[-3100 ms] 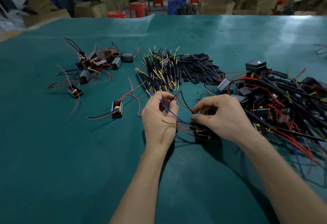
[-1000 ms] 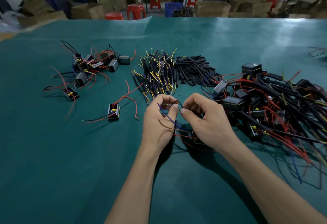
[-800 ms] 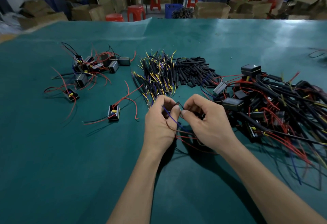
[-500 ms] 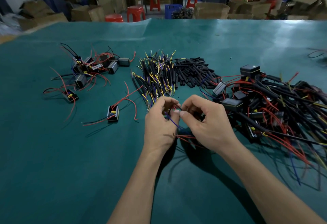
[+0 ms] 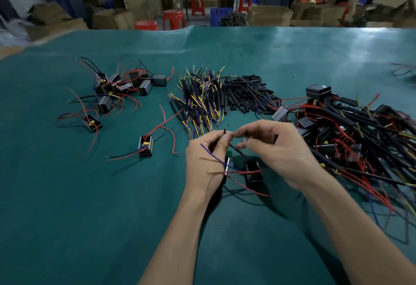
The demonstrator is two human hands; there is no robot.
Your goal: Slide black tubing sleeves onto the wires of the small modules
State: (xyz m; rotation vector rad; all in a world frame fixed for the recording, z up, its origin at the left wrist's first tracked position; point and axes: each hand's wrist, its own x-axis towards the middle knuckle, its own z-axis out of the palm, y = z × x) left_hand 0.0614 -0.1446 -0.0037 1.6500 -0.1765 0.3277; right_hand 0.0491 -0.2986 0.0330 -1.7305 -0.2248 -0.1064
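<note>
Two hands work close together at mid-table. Your left hand pinches the tip of a thin black wire between thumb and forefinger, a short dark end standing up above the fingertips. Your right hand is curled just beside it, fingertips almost touching the left ones; it seems to hold a black tubing sleeve, though the fingers hide most of it.

The small module lies on the green mat below and between your wrists, its red, blue and black leads trailing toward your left palm.

Handling, as a judgement: the wire is light and limp and will buckle if pushed from far back, so grip it right behind the tip. The sleeve looks soft and easily flattened; hold it lightly near its mouth so the bore stays round. The module weighs little and will drag if you tug.

Loose sleeves lie heaped beyond your right fingertips, sleeved wires beyond your left. Unsleeved modules sit well off to your left, and a tangled pile lies to your right.
</note>
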